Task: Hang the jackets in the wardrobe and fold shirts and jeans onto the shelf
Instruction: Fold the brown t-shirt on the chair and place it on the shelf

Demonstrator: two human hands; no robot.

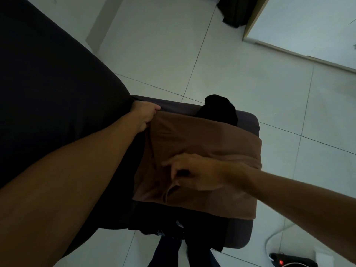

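On a dark footstool (248, 120) beside a dark sofa (48, 83), a brown shirt (202, 135) is spread. Its far corner is held curled in the left grip (145, 115). The right grip (194, 174) is laid half-curled on a fold, and whether it has hold cannot be told. The cloth is judged soft and limp, best taken at corners. A pale tiled floor (231, 64) is seen around.

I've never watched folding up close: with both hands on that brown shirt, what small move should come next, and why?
Probably carry the far left corner over toward the right. The left hand grips that corner of the brown shirt, the right hand rests near its middle like an anchor, and the shirt lies spread wide across the stool.
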